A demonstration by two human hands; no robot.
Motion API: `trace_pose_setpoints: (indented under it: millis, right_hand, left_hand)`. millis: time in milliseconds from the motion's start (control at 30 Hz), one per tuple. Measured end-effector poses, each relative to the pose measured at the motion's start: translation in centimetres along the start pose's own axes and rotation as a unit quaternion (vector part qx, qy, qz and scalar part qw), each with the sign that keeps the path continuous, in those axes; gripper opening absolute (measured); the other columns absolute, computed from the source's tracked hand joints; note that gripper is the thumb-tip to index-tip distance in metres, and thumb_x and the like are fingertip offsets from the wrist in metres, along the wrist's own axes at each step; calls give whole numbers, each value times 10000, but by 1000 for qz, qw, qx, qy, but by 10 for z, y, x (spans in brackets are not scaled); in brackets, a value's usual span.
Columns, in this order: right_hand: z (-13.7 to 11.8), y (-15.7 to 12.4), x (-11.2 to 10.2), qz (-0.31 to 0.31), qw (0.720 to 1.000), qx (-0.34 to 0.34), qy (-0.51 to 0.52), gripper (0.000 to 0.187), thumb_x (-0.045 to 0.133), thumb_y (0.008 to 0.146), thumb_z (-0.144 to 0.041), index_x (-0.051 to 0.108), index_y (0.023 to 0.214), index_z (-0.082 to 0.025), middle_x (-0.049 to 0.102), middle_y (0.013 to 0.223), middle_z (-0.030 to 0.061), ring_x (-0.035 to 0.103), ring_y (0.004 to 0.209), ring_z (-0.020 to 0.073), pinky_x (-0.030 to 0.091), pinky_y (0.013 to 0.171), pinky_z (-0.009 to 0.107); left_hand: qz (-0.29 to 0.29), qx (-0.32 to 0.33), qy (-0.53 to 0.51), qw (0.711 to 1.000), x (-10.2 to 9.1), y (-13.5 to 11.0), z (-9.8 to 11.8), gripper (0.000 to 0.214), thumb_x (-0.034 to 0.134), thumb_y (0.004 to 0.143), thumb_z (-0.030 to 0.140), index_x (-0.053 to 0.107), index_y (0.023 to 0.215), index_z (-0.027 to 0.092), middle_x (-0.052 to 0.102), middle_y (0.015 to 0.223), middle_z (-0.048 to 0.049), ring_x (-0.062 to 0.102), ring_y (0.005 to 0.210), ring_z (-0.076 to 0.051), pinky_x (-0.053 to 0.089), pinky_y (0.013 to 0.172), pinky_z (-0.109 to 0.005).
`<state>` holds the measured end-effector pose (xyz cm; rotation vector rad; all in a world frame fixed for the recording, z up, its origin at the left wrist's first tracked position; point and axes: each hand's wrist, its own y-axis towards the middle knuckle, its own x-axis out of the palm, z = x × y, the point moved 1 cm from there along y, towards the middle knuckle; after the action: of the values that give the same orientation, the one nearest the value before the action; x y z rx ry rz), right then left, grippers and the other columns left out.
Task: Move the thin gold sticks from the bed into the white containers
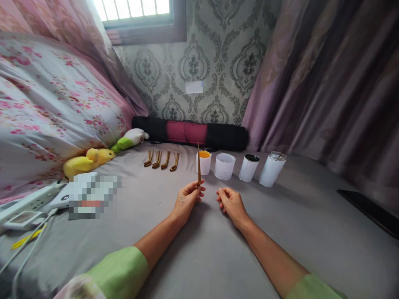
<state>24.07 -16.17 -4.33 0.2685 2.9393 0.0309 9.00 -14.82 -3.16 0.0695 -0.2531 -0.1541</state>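
Observation:
My left hand pinches the lower end of a thin gold-brown stick, which stands upright and tapers towards its top. Behind the stick is a white-wrapped cup with an orange-yellow inside. My right hand is a short way to the right, its fingers curled in and nothing visible in them. Beyond it stand a wider white cup, a white-wrapped container with a black rim and a tilted-looking white-wrapped glass jar. Several bent gold-brown sticks lie in small groups at the back left.
A grey sheet covers the surface. At the left are a power strip, white cables, a pixelated box and plush toys. A black and maroon roll lies along the wall. A dark flat device rests at the right.

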Motion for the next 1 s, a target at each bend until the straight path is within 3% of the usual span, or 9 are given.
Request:
trace_pose_setpoints:
  millis: [567, 800, 1000]
  right_hand:
    - [2, 1, -1, -10, 999, -29, 26, 381, 431, 728, -515, 548, 745, -153, 522, 582, -3, 450, 401, 58, 329, 321, 154]
    - [0, 0, 0, -9, 998, -30, 48, 368, 450, 718, -508, 544, 741, -154, 514, 567, -15, 441, 391, 52, 319, 313, 150]
    - [-4, -1, 0, -15, 998, -29, 62, 358, 469, 706, -501, 546, 743, -154, 517, 563, -17, 443, 392, 51, 326, 318, 151]
  left_hand:
    - [-2, 66, 148, 987, 1, -4, 4, 313, 512, 721, 297, 615, 978, 151, 590, 740, -38, 500, 608, -94, 386, 511, -196]
    - [-5, 188, 265, 946, -6, -4, 0, 287, 456, 776, 283, 612, 997, 188, 585, 777, -38, 506, 661, -102, 402, 582, -207]
    - [-5, 241, 350, 905, -7, -7, 7, 267, 434, 798, 268, 622, 976, 203, 594, 814, -45, 511, 674, -102, 394, 602, -206]
